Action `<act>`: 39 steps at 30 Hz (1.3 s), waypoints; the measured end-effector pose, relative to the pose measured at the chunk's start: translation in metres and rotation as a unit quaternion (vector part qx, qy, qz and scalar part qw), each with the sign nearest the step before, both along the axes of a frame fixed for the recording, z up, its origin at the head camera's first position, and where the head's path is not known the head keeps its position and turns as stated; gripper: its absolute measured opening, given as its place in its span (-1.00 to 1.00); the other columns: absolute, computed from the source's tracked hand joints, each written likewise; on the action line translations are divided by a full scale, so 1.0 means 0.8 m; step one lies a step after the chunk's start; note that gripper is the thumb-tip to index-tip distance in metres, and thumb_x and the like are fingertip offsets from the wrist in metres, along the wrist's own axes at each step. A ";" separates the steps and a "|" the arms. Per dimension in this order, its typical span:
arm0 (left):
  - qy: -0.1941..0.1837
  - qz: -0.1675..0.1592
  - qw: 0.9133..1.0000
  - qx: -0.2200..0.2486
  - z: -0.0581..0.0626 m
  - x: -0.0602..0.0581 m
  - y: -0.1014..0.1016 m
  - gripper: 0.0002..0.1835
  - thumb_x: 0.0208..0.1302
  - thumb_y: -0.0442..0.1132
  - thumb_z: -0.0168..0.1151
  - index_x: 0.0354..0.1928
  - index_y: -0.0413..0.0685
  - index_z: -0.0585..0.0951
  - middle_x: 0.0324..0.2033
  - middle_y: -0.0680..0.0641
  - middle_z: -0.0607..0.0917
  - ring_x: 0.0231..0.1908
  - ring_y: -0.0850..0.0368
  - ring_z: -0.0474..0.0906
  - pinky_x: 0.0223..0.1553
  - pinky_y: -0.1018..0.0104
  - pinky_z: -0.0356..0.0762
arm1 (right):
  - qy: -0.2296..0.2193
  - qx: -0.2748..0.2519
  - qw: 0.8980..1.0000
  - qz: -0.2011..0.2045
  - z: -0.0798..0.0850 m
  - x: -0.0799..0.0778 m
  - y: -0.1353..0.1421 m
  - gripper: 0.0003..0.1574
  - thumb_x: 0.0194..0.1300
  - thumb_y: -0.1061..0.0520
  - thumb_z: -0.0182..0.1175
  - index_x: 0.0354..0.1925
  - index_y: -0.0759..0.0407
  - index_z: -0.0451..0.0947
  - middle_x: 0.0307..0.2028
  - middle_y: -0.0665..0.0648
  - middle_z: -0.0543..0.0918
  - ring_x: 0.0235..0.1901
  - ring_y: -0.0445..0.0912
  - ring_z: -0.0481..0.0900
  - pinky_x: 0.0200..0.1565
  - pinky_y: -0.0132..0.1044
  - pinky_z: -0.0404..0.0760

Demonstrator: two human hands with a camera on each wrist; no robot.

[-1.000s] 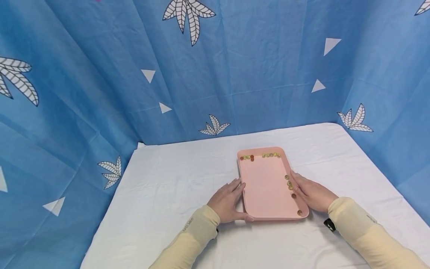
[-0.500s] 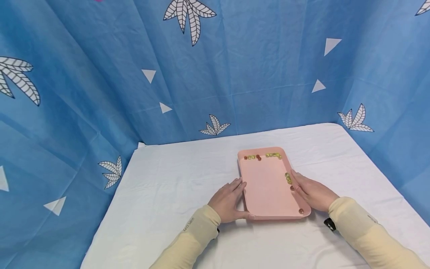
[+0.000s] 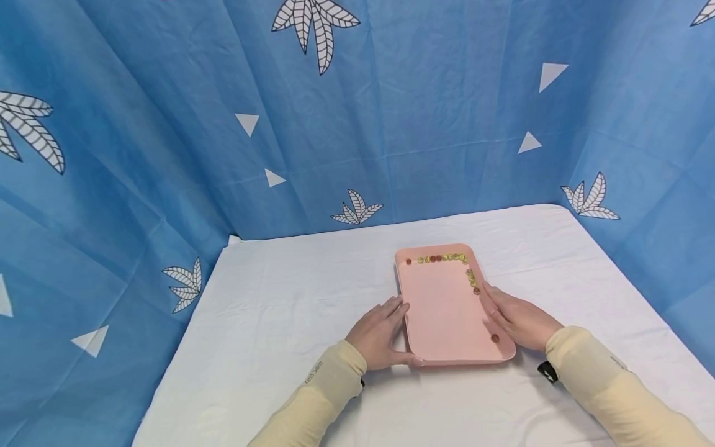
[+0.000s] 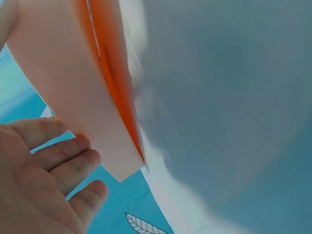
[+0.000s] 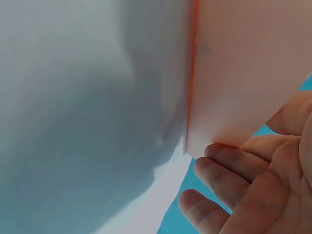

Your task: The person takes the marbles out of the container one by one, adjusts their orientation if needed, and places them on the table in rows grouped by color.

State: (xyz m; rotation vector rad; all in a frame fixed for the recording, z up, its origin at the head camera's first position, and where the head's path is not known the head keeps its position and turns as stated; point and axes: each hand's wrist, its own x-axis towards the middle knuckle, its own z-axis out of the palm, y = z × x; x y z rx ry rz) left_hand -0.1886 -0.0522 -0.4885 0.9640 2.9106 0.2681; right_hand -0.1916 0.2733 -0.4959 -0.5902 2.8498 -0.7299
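Both hands hold a pink rectangular tray [image 3: 447, 316]. My left hand [image 3: 375, 338] grips its left side, with the thumb along the near left corner and a fingertip over the rim. On the opposite side my right hand [image 3: 522, 320] grips the right wall. In the left wrist view, an orange-lit gap shows under the tray wall [image 4: 73, 83]. Glass marbles, yellow-green and reddish-brown, line the far wall, among them a yellow-green marble [image 3: 427, 259]. Several more run down the far right side. A lone brown marble [image 3: 494, 338] lies near the near right corner.
A white cloth [image 3: 301, 292] covers the table under the tray. Blue curtains [image 3: 447, 124] with white leaf and triangle prints hang behind and at both sides. Cream sleeves [image 3: 318, 385] cover the forearms.
Marbles along the far wall have rolled right and bunched together, leaving one brown marble at the left. Those along the right wall have rolled toward the far end. Both hands keep nearly the same place.
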 end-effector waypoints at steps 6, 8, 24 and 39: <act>0.000 -0.001 1.000 0.000 -0.001 0.000 -0.001 0.26 -0.23 0.61 0.21 0.43 -0.09 0.23 0.42 -0.11 0.20 0.42 0.06 0.08 0.35 0.16 0.11 | -0.009 0.003 1.000 0.000 -0.003 -0.002 0.001 -0.25 0.52 0.04 -0.09 0.46 0.37 -0.07 0.41 0.40 0.08 0.37 0.29 0.09 0.29 0.16 0.12; -0.002 0.001 1.000 -0.002 -0.002 0.000 -0.001 0.26 -0.23 0.61 0.21 0.44 -0.08 0.23 0.43 -0.10 0.20 0.42 0.06 0.08 0.35 0.17 0.11 | -0.010 0.004 1.000 0.000 -0.003 -0.003 0.001 -0.24 0.52 0.04 -0.08 0.46 0.37 -0.08 0.41 0.41 0.07 0.37 0.29 0.09 0.28 0.17 0.13; -0.004 -0.011 1.000 -0.006 -0.006 0.003 -0.003 0.26 -0.21 0.58 0.23 0.42 -0.17 0.24 0.41 -0.16 0.22 0.41 -0.01 0.11 0.33 0.15 0.16 | 0.001 -0.010 1.000 0.004 -0.009 -0.002 -0.003 -0.06 0.45 -0.12 0.03 0.45 0.41 -0.10 0.44 0.43 -0.04 0.40 0.32 -0.03 0.29 0.22 0.07; -0.028 0.012 0.999 0.011 -0.009 0.002 -0.002 0.29 -0.16 0.55 0.25 0.44 -0.23 0.15 0.47 -0.10 0.09 0.43 0.00 0.03 0.34 0.12 0.11 | 0.102 0.072 0.992 0.001 -0.017 -0.005 0.003 0.40 0.02 -0.54 0.22 0.48 0.27 -0.04 0.47 0.30 0.00 0.44 0.21 -0.09 0.23 0.37 0.01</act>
